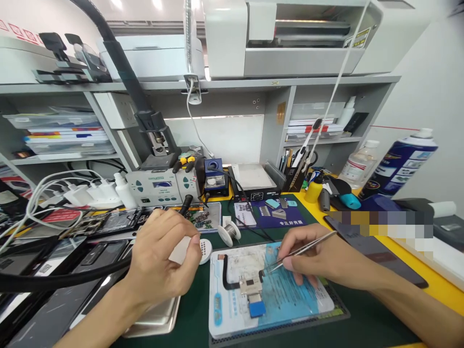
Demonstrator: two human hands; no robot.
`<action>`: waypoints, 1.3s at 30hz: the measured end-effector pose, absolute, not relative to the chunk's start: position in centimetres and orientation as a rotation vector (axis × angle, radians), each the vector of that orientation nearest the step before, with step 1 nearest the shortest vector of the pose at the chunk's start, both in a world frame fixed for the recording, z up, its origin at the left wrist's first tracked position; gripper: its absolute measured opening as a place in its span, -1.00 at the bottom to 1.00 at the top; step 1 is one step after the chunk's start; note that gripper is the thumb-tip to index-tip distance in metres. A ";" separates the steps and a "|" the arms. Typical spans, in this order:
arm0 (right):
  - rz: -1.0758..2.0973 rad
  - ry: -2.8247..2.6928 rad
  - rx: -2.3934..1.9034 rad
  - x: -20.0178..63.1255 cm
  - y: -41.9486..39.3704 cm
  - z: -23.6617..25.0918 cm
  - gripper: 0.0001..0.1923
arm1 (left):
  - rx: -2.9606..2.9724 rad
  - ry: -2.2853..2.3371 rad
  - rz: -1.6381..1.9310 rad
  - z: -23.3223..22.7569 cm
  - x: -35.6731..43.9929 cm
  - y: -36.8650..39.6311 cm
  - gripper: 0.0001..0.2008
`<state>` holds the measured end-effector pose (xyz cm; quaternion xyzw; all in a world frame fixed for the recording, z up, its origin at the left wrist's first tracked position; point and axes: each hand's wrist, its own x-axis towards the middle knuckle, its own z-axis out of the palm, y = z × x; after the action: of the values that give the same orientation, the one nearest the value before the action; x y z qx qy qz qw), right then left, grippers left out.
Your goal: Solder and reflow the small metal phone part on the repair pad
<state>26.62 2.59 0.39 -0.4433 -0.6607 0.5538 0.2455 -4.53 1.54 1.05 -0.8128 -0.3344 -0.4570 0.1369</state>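
Tweezers [304, 247] are pinched in the right hand [319, 258], tips on the part [251, 285] to steady it, while an iron [185, 205] is gripped by the left hand [159, 261].

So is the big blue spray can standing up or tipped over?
Standing up. The spray can stands upright on the yellow bench edge, white cap on top; it only looks slanted in the picture.

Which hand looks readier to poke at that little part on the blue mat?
Probably the right hand: its tweezers already point at the small part on the blue mat. The left hand holds a black-handled tool, off the mat.
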 end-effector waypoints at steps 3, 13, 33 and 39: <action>1.514 -1.812 -1.207 26.6 2.6 0.5 -0.73 | -2.408 -0.955 -1.300 0.9 -4.4 1.5 -0.87; 1.524 -1.677 -1.049 26.6 2.9 0.5 -0.72 | -2.708 -0.881 -1.233 -0.8 -2.9 -0.5 -0.84; 0.828 -1.904 -1.186 28.9 3.7 2.0 -0.78 | -2.692 -0.707 -1.183 -1.4 -2.5 -0.4 -0.83; 0.972 -2.112 -1.109 28.8 3.1 2.5 -0.78 | -2.714 -0.720 -1.152 -1.4 -2.6 -0.5 -0.84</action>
<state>28.77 3.07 2.54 -0.4134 -0.7873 0.3623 0.2793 -2.61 -0.51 -1.39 -0.8930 -0.2369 -0.3790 0.0535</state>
